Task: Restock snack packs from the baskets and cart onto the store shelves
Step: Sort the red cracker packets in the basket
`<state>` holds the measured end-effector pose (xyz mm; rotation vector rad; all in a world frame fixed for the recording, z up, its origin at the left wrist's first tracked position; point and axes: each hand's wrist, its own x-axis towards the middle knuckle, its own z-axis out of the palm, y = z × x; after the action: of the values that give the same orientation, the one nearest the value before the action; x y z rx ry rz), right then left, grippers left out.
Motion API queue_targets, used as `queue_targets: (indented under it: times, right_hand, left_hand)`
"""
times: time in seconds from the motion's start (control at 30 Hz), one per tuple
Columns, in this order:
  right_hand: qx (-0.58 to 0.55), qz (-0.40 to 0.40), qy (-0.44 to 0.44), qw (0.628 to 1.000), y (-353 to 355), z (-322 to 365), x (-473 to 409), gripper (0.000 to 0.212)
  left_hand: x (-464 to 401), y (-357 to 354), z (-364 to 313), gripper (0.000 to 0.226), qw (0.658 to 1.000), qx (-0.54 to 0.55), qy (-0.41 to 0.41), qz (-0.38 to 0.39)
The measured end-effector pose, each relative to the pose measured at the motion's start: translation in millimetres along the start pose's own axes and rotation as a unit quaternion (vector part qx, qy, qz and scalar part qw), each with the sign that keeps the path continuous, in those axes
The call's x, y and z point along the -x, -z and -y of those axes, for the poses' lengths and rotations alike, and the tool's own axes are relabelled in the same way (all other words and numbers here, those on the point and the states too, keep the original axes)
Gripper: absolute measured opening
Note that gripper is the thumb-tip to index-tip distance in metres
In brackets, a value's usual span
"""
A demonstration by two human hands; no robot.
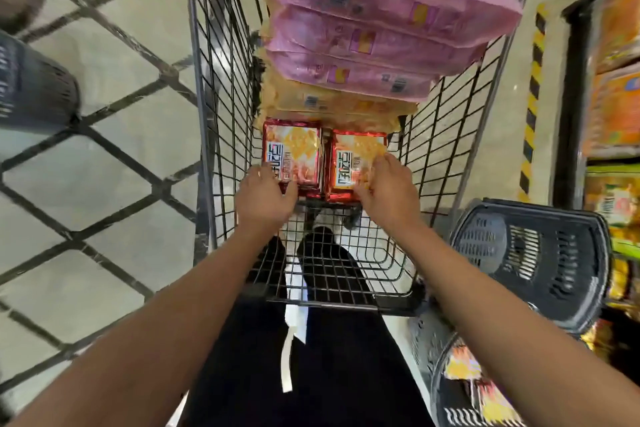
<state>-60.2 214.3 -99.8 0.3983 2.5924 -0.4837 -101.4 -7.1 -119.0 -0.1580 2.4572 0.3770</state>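
Because both hands reach into the wire cart [221,87], the left hand [265,198] grips one red snack pack [294,156] and the right hand [384,191] grips its neighbour [353,163], probably to lift both together.

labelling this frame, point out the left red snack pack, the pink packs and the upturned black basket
left red snack pack [292,156]: head view, middle of its printed face
pink packs [377,28]: head view, face of an upper pack
upturned black basket [530,260]: head view, slotted underside

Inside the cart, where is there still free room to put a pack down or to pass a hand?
The bare wire floor at the cart's near end, behind the two red packs that the left hand and right hand are on, is free. The far end is crowded with stacked pink packs over tan ones.
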Motion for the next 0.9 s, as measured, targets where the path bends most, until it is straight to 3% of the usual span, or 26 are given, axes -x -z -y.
queue_targets:
  times: [0.07, 0.17, 0.23, 0.3, 0.4, 0.57, 0.7, 0.9]
  right_hand:
    - [-0.05, 0.01, -0.066, 0.997, -12, -5, -31, 0.067]
    - [-0.149, 0.026, -0.176, 0.973, -51, -29, -80, 0.117]
    - [-0.198, 0.031, -0.202, 0.959, -53, -30, -93, 0.129]
    - [-0.236, 0.047, -0.219, 0.946, -44, -19, -98, 0.111]
    - [-0.265, 0.048, -0.249, 0.93, -45, -18, -103, 0.08]
    - [-0.299, 0.038, -0.275, 0.913, -40, -17, -102, 0.08]
    - [-0.354, 0.037, -0.301, 0.885, -37, -22, -90, 0.075]
    - [-0.478, 0.102, -0.335, 0.806, -11, -24, -50, 0.049]
  left_hand:
    - [-22, -12, 1, 0.085, 0.997, 0.045, 0.058, 0.012]
    - [-46, -30, 3, 0.107, 0.984, 0.11, 0.136, 0.042]
    - [-57, -42, 7, 0.1, 0.969, 0.18, 0.165, 0.037]
    - [-61, -48, 9, 0.081, 0.951, 0.245, 0.183, 0.029]
    - [-60, -50, 11, 0.075, 0.943, 0.279, 0.18, 0.001]
    - [-49, -35, 2, 0.054, 0.924, 0.324, 0.203, 0.001]
    - [-44, -27, 1, 0.059, 0.905, 0.367, 0.213, -0.006]
    - [-23, -4, -3, 0.055, 0.775, 0.572, 0.269, 0.016]
